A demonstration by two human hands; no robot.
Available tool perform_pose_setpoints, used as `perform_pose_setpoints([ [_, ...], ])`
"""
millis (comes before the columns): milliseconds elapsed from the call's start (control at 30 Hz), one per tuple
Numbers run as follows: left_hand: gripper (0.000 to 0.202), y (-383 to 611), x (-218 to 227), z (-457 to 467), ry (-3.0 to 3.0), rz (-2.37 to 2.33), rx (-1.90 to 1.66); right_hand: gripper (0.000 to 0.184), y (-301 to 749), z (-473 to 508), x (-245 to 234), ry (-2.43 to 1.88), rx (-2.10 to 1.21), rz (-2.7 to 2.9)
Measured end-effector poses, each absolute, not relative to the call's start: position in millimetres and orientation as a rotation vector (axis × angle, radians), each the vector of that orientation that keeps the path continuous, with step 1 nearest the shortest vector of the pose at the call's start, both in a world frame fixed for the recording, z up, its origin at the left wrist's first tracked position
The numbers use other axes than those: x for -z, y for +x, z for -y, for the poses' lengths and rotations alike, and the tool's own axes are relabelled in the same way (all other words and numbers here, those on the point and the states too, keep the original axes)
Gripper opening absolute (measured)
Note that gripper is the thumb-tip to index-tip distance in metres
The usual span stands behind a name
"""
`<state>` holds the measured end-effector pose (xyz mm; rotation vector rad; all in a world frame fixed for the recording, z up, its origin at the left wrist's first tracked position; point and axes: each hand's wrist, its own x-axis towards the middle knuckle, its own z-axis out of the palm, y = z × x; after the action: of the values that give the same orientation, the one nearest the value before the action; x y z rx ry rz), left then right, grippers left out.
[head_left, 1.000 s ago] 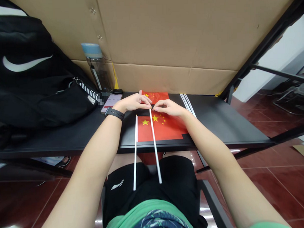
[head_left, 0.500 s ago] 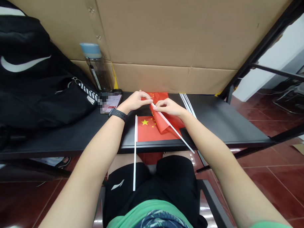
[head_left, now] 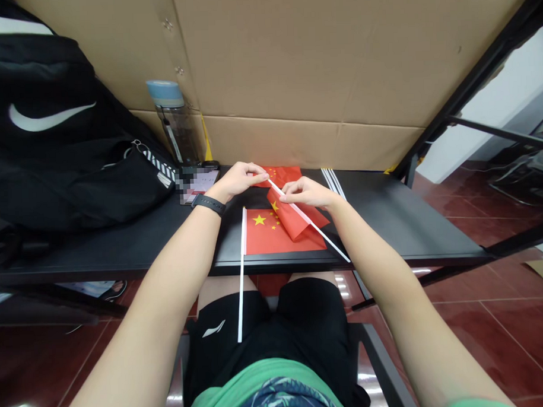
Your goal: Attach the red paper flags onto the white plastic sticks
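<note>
My left hand (head_left: 240,178) and my right hand (head_left: 307,192) both pinch the top of a thin white stick (head_left: 319,232) that slants down to the right. A small red flag (head_left: 295,218) with yellow stars hangs crumpled from that stick. Under it, flat on the black table (head_left: 406,222), lies a second red flag (head_left: 266,238), whose white stick (head_left: 239,276) sticks out past the table's front edge over my lap. More red flags (head_left: 283,174) lie just behind my hands.
Several spare white sticks (head_left: 335,183) lie on the table to the right of my hands. A phone (head_left: 198,184), a clear bottle with a blue cap (head_left: 174,122) and a black bag (head_left: 59,139) sit at the left. A cardboard wall (head_left: 316,77) closes the back.
The stick that lay straight across the flat flag has swung to slant rightward, and its flag has lifted and crumpled between my hands. The lower flag has stayed put.
</note>
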<state>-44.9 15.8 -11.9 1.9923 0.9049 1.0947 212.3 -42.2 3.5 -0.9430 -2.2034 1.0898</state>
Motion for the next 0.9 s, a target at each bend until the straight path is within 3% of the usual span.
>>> perform_pose_setpoints([
  [300, 0.021, -46, 7, -19, 2.010, -1.374, -1.597, 0.048, 217, 39, 0, -0.957, -1.009, 2.107],
  [700, 0.042, -15, -6, 19, 2.388, -0.999, -0.801, 0.047, 214, 23, 16, -1.003, -0.816, 2.073],
  [900, 0.046, -15, 1, 11, 2.320, -1.043, -0.846, 0.046, 209, 24, 18, -1.032, -0.879, 2.133],
])
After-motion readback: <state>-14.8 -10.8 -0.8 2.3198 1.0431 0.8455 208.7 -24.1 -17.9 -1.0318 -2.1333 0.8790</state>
